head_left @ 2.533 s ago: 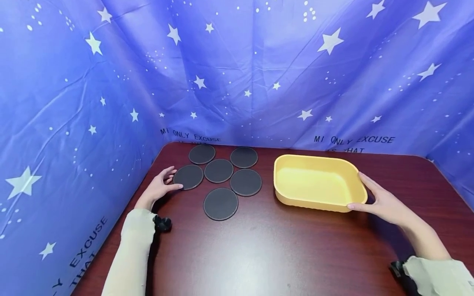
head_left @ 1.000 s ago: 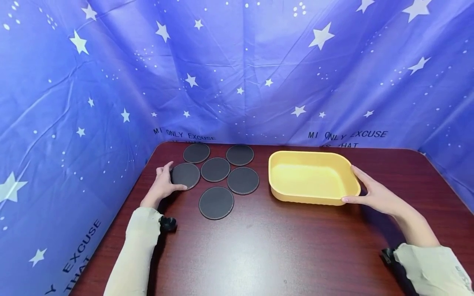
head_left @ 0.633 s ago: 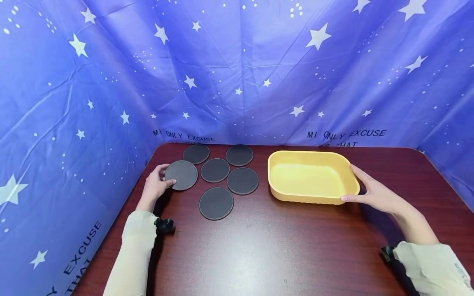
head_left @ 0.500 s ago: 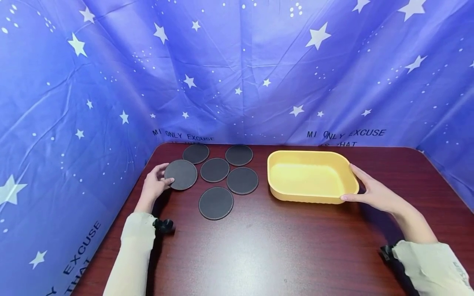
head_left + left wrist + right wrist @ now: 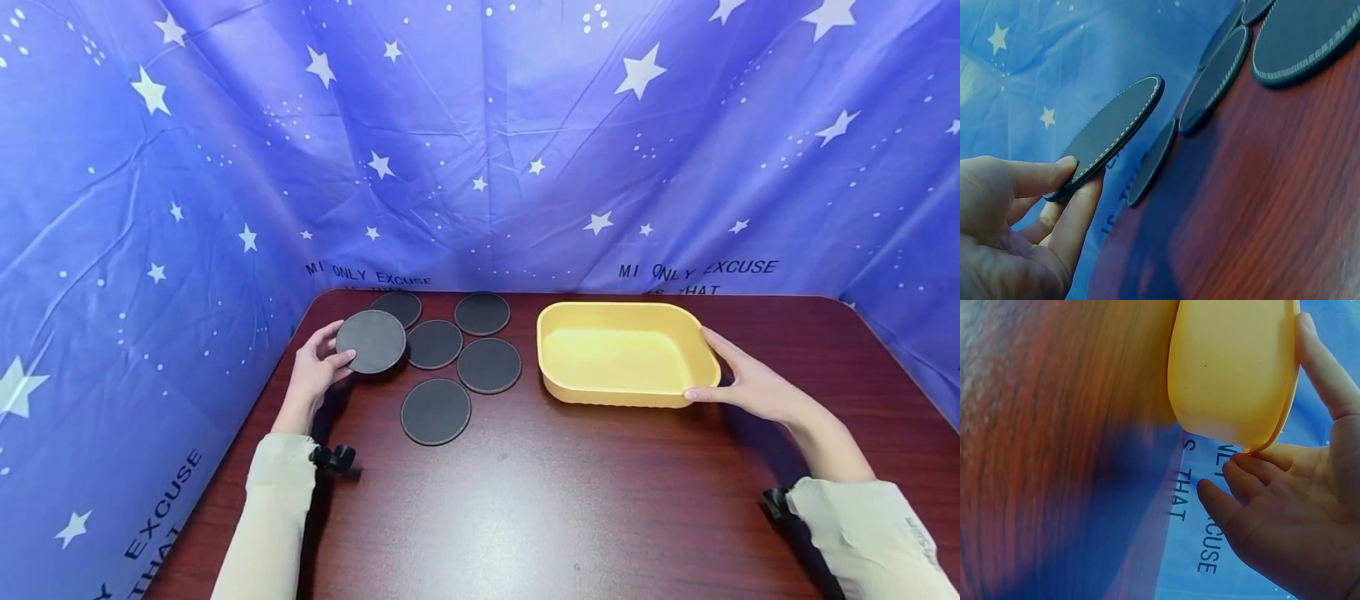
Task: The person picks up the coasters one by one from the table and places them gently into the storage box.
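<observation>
One coaster pinched (edge only) between left hand thumb and fingers.

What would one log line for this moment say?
left hand: pinches lifted coaster | right hand: steadies yellow tray | table: five coasters

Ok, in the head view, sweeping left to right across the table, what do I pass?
Left hand → the lifted coaster it pinches → the near coaster lying alone → the yellow tray → right hand against the tray's right end. The four coasters behind overlap in order, so I leave them out.
</observation>
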`<state>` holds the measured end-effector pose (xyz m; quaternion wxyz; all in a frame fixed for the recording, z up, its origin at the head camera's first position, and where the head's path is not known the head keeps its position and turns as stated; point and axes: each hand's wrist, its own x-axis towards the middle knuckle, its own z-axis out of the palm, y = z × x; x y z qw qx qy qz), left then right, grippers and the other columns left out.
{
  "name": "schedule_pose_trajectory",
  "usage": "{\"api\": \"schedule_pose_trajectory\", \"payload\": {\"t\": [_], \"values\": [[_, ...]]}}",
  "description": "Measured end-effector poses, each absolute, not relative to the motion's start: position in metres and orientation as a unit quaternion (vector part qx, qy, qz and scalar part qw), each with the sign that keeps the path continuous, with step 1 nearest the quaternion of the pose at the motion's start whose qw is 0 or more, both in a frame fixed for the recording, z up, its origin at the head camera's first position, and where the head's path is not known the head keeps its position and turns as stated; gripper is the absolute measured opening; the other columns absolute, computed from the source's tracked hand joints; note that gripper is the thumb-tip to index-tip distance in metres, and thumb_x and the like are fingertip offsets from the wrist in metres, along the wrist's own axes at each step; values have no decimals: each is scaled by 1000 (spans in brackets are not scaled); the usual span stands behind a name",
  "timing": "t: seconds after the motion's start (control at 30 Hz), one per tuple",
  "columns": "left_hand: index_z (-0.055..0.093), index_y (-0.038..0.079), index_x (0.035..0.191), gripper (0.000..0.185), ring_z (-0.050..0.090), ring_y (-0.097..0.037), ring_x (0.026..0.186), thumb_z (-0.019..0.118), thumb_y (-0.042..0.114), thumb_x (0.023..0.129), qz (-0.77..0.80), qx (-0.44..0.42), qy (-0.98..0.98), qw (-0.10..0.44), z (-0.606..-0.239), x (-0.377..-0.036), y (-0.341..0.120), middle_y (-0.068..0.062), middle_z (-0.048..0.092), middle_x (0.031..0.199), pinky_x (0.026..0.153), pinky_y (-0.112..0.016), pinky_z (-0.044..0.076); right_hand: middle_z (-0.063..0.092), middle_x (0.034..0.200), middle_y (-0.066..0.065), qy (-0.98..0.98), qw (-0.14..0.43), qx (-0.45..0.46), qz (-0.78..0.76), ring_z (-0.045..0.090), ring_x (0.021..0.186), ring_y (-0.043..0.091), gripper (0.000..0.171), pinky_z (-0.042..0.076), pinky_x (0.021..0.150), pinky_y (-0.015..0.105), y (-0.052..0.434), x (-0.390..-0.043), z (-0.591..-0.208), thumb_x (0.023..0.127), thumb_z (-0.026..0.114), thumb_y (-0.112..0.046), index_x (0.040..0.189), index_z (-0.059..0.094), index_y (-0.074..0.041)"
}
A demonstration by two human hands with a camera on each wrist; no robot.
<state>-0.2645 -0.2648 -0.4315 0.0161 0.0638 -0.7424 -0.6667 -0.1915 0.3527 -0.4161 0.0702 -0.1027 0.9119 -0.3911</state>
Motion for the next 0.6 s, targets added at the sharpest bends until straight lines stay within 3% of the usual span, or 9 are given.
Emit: {"api": "schedule_pose_trajectory", "payload": {"t": [0.37,0.6], "values": [[33,6,154,67,64,2,82,59,-8,94,-712,18,-702,-8,-412,-256,-235,17,64,96,67,-17,59,10,164,28,909,63,-112,-396,9,149,45,110,8,121,63,352,-193,-416,83,80,-22,160,4,-4],[32,7,154,66,64,0,82,56,-9,95,-727,-7,-686,-22,-406,-251,-215,14,63,102,68,-17,59,10,163,31,914,68,-112,-385,10,148,50,112,10,117,72,353,-194,-414,81,81,-23,159,4,-1]]}}
